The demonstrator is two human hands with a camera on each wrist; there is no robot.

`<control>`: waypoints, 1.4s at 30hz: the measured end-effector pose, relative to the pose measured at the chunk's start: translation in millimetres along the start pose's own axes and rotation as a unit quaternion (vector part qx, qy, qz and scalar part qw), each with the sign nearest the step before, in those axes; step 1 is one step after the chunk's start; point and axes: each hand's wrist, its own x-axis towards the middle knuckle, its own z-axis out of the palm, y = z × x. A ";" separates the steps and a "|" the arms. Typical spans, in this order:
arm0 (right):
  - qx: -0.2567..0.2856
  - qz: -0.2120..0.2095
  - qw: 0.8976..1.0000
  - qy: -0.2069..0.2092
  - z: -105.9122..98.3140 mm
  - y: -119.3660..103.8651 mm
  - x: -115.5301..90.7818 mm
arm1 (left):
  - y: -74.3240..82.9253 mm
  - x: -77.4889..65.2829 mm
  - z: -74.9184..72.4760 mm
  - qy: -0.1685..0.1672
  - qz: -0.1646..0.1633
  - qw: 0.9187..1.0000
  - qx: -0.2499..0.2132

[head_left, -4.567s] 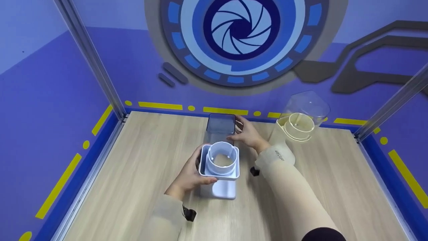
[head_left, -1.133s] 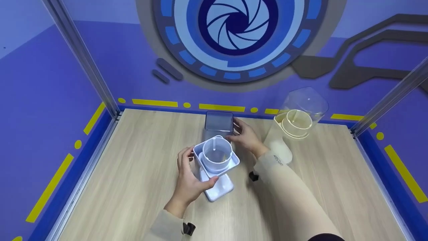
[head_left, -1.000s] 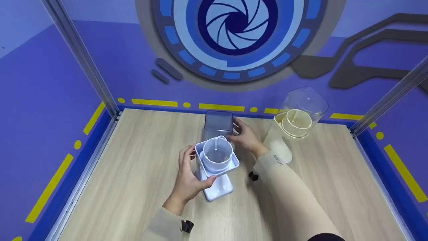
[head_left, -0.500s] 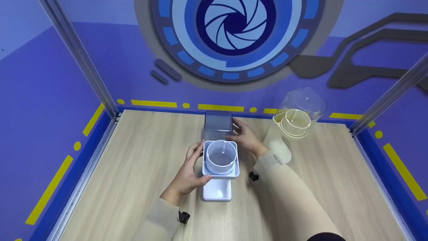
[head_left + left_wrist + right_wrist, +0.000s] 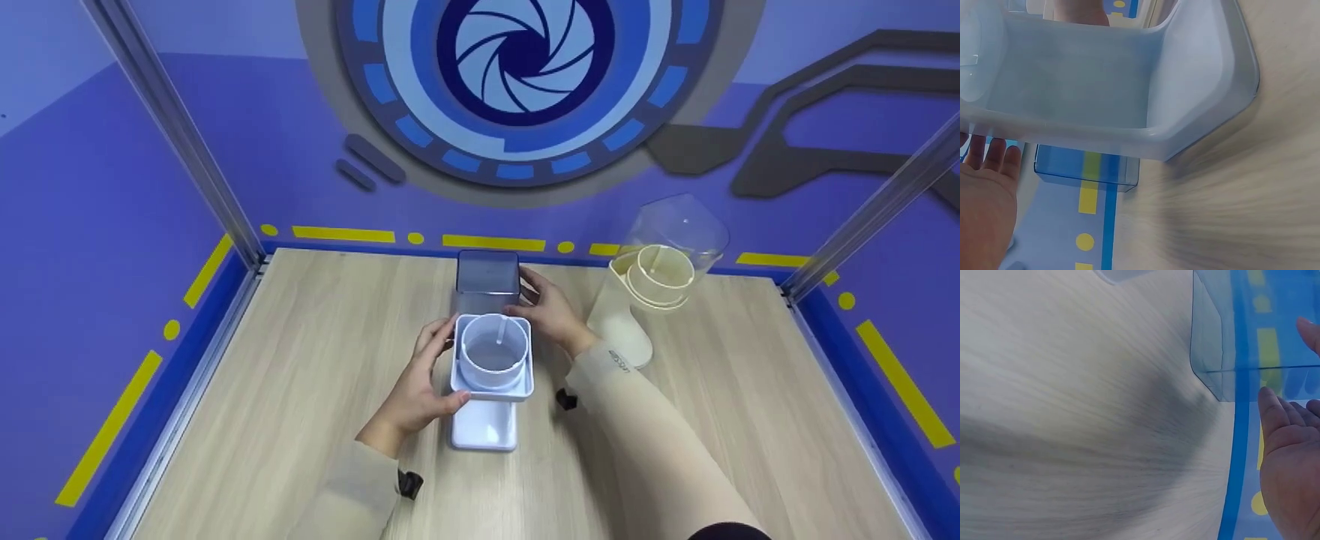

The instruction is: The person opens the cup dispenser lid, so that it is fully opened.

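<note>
A white pet feeder base (image 5: 491, 394) stands near the middle of the table, its low tray (image 5: 484, 426) toward me and a round collar (image 5: 493, 346) on top. My left hand (image 5: 409, 394) grips its upper part from the left, thumb at the front corner and fingers along the side. Just behind stands a see-through grey, square-cornered container (image 5: 487, 271). My right hand (image 5: 551, 311) holds that container at its right side, thumb on the near side and fingers farther back. The right wrist view shows the thumb and fingers about the container's wall (image 5: 1207, 337).
A beige feeder (image 5: 626, 337) with a clear tank (image 5: 686, 221) stands at the back right, close to my right sleeve (image 5: 637, 397). The patterned wall (image 5: 420, 202) rises behind the wooden table (image 5: 300, 375), with metal posts (image 5: 176, 135) at the corners.
The feeder base, turned at an angle about a second ago, now stands straight with its tray facing me. My left hand moved with it; my right hand stayed on the container.
</note>
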 end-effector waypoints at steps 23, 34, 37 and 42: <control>0.058 -0.148 0.983 0.094 -34.1 -114.0 -83.2 | 118.5 22.8 12.4 0.093 0.101 0.986 0.091; 0.012 -0.361 0.916 0.174 -85.9 -174.7 -145.0 | 176.3 49.7 74.5 0.068 0.182 0.980 0.032; 0.019 -0.382 0.894 0.236 -102.8 -178.1 -154.9 | 177.5 56.7 93.9 0.052 0.183 0.982 0.000; 0.048 -0.355 0.881 0.309 -128.5 -162.2 -165.1 | 171.2 67.7 129.4 0.034 0.122 0.991 -0.036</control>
